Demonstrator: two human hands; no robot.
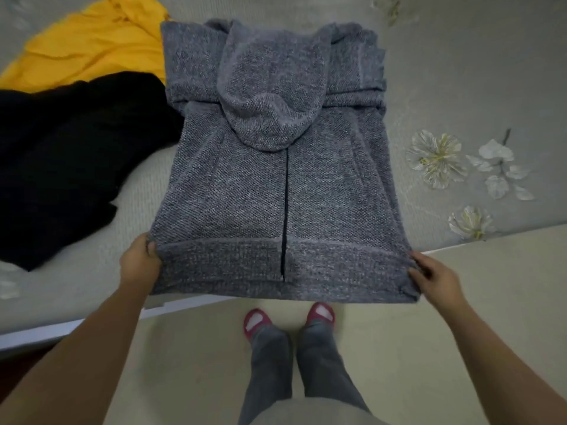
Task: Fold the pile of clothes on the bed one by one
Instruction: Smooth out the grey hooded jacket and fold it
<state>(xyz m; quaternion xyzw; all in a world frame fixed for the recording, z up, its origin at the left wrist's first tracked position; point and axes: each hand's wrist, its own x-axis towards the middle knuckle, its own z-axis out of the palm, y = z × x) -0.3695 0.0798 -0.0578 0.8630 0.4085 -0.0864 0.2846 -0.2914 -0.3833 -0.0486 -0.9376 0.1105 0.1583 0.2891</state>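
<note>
A grey knitted zip hoodie point(245, 191) lies front up on the bed, its sleeves folded in and its hood laid flat over the chest. The hem hangs past the bed's edge toward me. My left hand point(139, 263) grips the hem's left corner, thumb on top. At the opposite corner, my right hand point(431, 276) pinches the hem. A black garment point(67, 154) lies crumpled to the left of the hoodie. Behind it sits a yellow garment point(89, 44).
The bed point(460, 87) has a pale grey cover with white flower prints at the right. Its edge runs diagonally across the view. Below it is beige floor point(429, 348), where my feet stand in red slippers point(256, 320).
</note>
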